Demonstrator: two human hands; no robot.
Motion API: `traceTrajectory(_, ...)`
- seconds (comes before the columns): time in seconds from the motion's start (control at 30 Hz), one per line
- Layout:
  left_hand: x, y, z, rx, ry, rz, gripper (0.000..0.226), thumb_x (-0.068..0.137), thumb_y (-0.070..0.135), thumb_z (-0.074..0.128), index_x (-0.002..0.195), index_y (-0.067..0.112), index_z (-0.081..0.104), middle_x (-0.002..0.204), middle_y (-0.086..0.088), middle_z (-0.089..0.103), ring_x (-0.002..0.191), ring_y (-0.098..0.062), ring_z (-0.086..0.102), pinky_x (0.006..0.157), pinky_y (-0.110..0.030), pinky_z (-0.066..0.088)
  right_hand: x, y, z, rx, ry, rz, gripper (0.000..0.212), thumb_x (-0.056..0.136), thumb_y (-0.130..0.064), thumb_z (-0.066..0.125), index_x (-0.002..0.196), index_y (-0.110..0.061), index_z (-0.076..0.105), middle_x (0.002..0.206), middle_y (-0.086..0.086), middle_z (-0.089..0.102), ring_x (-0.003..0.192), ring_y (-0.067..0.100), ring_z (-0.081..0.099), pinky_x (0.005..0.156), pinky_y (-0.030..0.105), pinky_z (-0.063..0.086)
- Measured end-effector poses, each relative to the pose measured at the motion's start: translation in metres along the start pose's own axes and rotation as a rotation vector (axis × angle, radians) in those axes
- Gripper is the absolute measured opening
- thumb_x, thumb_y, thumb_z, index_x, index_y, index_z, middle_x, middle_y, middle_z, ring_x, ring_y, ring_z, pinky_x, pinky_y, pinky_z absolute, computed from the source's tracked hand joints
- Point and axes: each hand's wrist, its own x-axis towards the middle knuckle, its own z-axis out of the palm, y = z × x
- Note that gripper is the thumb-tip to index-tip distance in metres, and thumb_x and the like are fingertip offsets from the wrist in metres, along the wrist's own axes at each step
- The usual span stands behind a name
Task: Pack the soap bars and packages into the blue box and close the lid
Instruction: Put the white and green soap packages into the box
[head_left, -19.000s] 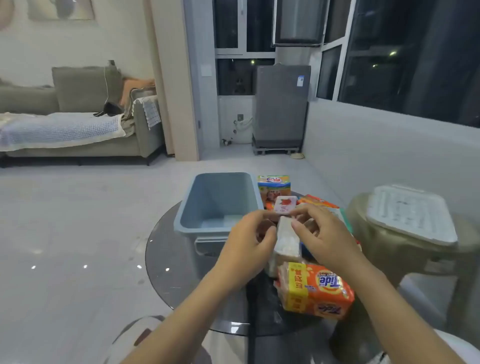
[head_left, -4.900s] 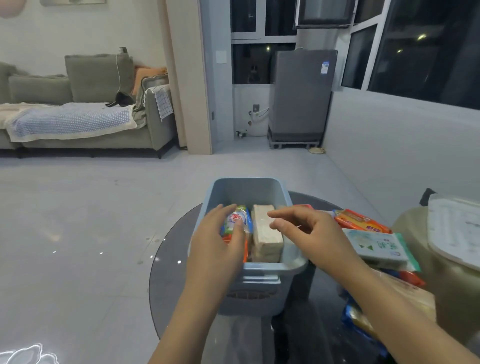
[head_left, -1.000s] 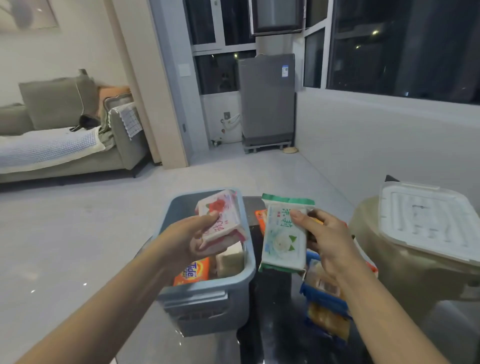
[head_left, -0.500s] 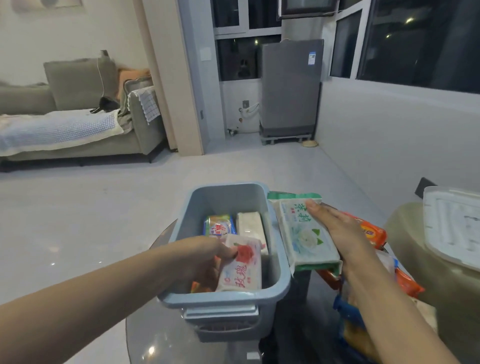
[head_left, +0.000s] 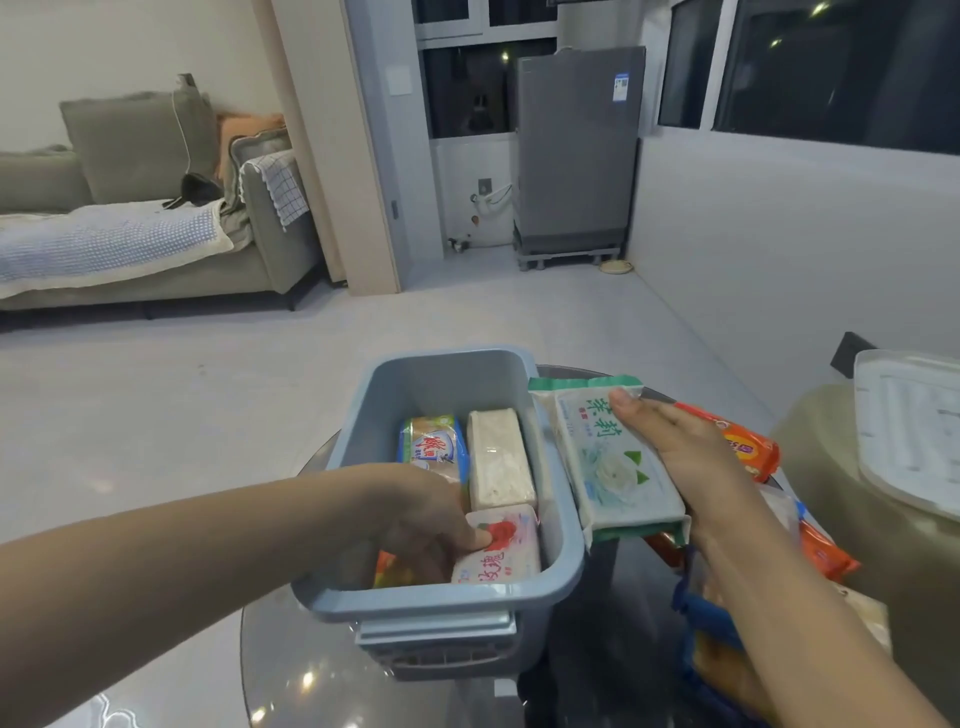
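Note:
The blue box (head_left: 452, 597) stands open on a round glass table. Inside lie a blue-wrapped soap (head_left: 434, 447), a plain beige soap bar (head_left: 498, 467) and a white soap package with a red rose (head_left: 501, 551). My left hand (head_left: 421, 519) reaches into the box and grips the rose package, thumb on its top. My right hand (head_left: 675, 447) holds a white and green soap package (head_left: 602, 462) just right of the box's rim. The box's white lid (head_left: 914, 431) rests on a stool at the far right.
More soap packages lie in a pile under my right arm: an orange one (head_left: 743, 447), another orange one (head_left: 826, 556) and blue-edged ones (head_left: 711, 639). The beige stool (head_left: 821, 457) stands close to the table's right side. A sofa (head_left: 140, 223) and a grey appliance (head_left: 576, 150) stand far behind.
My left hand has pushed the rose package lower into the box, flat at its near end. My right hand has held the green package beside the rim, barely shifted.

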Motion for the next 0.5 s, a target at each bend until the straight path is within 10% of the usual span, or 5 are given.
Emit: traceTrajectory(0.5, 0.029, 0.002, 0.013, 0.254, 0.266, 0.065, 0.054, 0.069, 0.049, 0.077, 0.099, 0.006, 0.064, 0.084, -0.009, 0.073, 0.06, -0.02, 0.065, 0.072, -0.032, 0.058, 0.001, 0.009, -0.004, -0.006, -0.024, 0.007, 0.034, 0.056, -0.042, 0.078, 0.081, -0.02, 0.072, 0.086, 0.007, 0.077, 0.076, 0.026, 0.074, 0.057, 0.034, 0.058)
